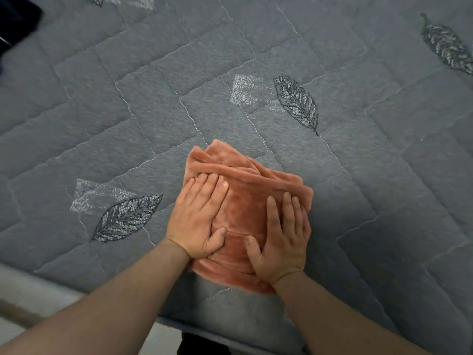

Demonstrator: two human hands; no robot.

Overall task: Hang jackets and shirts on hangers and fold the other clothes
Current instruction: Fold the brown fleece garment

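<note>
At about ten o'clock, in the far left corner, a dark navy piece of fabric (18, 19) lies at the edge of view, too cropped to identify. The grey quilted mattress (358, 175) fills nearly the whole view, stitched in zigzag lines and embroidered with dark leaf motifs; one leaf (126, 218) sits at about eight o'clock from the centre, another (298, 102) at about one o'clock.

Just below the centre, near the mattress's front edge, lies the folded rust-orange plush garment (245, 211), a thick, soft bundle with its layered folds showing along the twelve o'clock side.

The left hand (198, 217) lies flat on the bundle's nine o'clock side, fingers straight and together, pointing toward one o'clock, thumb pressing into the fabric; it grasps nothing. The right hand (282, 238) lies flat on the three o'clock side, fingers extended toward twelve o'clock and reaching the bundle's right edge, likewise released and pressing down. The two hands are near each other, not touching.
</note>
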